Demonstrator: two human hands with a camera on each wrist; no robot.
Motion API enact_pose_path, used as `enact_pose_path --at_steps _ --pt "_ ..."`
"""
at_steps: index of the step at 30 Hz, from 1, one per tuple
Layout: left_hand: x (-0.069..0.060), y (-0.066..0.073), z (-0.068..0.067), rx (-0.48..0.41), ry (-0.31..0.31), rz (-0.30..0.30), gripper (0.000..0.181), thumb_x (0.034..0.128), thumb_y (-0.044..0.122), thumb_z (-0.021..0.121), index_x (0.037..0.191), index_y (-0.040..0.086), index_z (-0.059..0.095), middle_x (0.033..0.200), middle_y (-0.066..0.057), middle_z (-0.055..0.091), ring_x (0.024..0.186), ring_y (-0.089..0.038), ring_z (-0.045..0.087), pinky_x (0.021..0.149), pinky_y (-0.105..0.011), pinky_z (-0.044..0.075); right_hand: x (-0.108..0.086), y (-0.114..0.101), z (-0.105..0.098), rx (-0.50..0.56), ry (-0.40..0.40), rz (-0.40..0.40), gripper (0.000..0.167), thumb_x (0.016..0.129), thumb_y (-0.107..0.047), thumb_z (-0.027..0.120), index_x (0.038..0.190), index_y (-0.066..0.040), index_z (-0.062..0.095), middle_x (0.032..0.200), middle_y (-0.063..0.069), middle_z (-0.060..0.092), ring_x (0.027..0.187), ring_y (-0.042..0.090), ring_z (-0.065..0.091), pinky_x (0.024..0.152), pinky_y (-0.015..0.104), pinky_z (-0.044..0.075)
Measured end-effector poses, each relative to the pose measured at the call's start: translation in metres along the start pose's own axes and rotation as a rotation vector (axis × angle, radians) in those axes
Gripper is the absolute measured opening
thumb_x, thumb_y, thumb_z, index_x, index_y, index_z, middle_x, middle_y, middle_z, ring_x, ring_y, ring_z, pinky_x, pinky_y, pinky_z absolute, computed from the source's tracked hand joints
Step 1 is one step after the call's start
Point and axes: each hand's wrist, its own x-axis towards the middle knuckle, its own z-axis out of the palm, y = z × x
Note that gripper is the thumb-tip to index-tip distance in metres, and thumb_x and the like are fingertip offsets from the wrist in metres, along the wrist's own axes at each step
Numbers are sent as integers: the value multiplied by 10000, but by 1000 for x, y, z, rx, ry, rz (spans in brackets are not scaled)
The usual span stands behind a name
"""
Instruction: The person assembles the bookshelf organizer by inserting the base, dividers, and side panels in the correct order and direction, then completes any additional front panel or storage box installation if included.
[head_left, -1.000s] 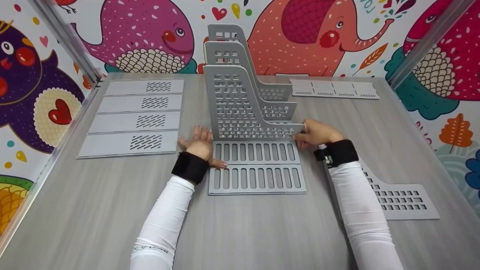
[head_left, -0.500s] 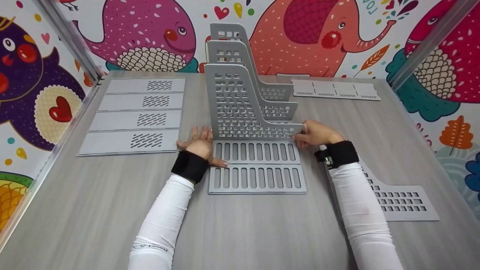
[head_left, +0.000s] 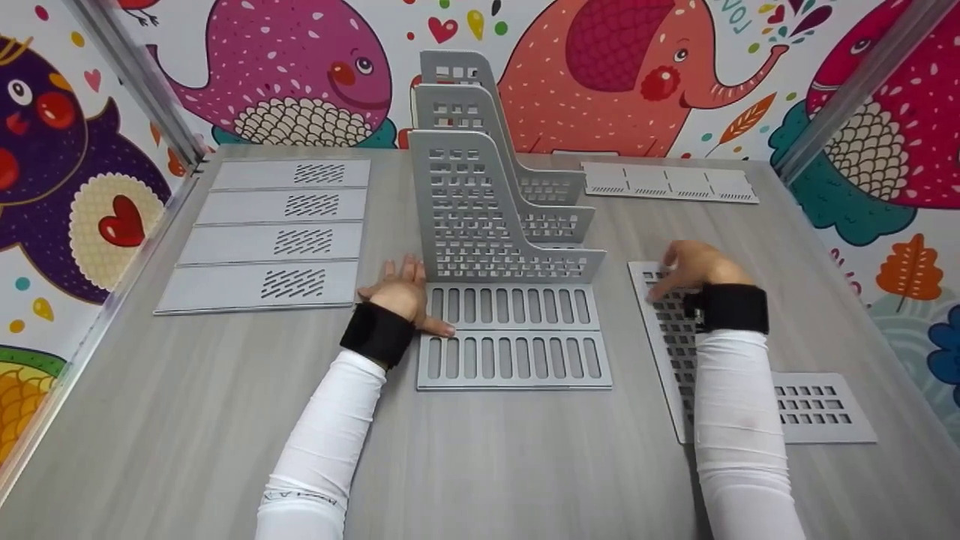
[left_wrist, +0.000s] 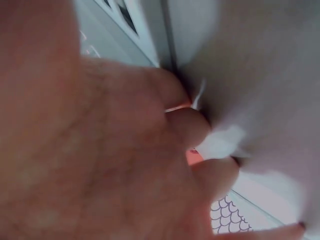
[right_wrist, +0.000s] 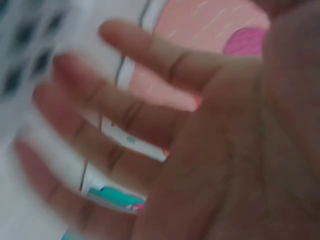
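Taking the slotted base [head_left: 517,330] as the centre of the clock, three perforated panels stand upright on it towards twelve o'clock, the front one [head_left: 480,217] being nearest to the person. The left hand [head_left: 400,292] is between nine and ten o'clock, its fingers spread and its thumb lying on the base; it grips nothing. The right hand [head_left: 694,266], at two o'clock, is over the far end of a flat perforated panel [head_left: 677,345], which lies at three o'clock; its fingers are loosely extended without a grip, and whether they touch this panel, I cannot tell.
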Motion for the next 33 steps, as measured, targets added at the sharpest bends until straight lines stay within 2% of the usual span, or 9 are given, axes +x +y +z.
enact_pose_path --at_steps 2,6,11,15,19,24,26,28,33 --pt "-1 0 0 -1 1 1 1312 784 694 713 1600 45 -83 1678 -136 -187 1541 -416 -153 1097 -794 216 2 8 2 -15 -28 60 802 770 -373 851 1295 116 492 1230 319 576 1041 407 583 922 550 511" --pt "-1 0 0 -13 7 1 1325 773 696 723 1599 47 -84 1680 -132 -180 1541 -416 -151 1094 -797 216 8 17 6 -5 -16 92 840 738 -375 877 1261 142 469 1135 289 577 964 370 572 874 501 517" --pt "-1 2 1 -18 10 2 1326 771 695 726 1600 46 -80 1681 -134 -176 1543 -418 -145 1088 -800 225 12 29 8 24 -4 39 817 742 -391 877 1209 169 509 1022 225 601 872 312 563 804 424 506" --pt "0 2 2 -17 17 4 1328 768 693 730 1601 38 -70 1682 -144 -166 1543 -428 -130 1084 -800 229 10 42 8 89 -21 6 895 790 -435 836 1326 163 443 1131 250 605 968 329 568 898 461 495" --pt "0 3 2 -23 27 2 1333 761 690 738 1602 34 -62 1685 -147 -152 1544 -434 -115 1083 -800 232 4 48 3 214 32 -29 886 836 -389 808 1389 130 349 1200 246 551 1029 308 544 920 421 482" --pt "0 3 0 -19 26 -11 1343 751 703 733 1601 35 -65 1684 -143 -148 1546 -425 -102 1088 -787 246 -11 41 -10 475 139 -156 685 912 -220 746 1411 5 335 1181 101 578 947 118 613 809 236 535" --pt "-1 2 -1 -13 25 -15 1344 749 709 729 1602 39 -65 1684 -141 -148 1548 -420 -98 1092 -781 252 -21 33 -18 573 194 -236 581 933 -169 717 1379 -59 361 1139 17 625 904 70 647 766 217 563" --pt "-1 2 -1 -8 26 -14 1344 748 712 726 1602 41 -65 1683 -142 -148 1549 -419 -92 1091 -776 261 -31 24 -24 716 238 -337 478 944 -93 687 1317 -100 389 1085 -28 677 878 77 684 727 231 586" --pt "-2 2 -1 -9 37 -11 1351 742 705 736 1601 36 -65 1683 -147 -140 1546 -431 -78 1081 -778 272 -51 5 -34 1060 318 -621 352 947 71 603 1225 -80 448 1064 58 741 814 136 726 656 248 604"
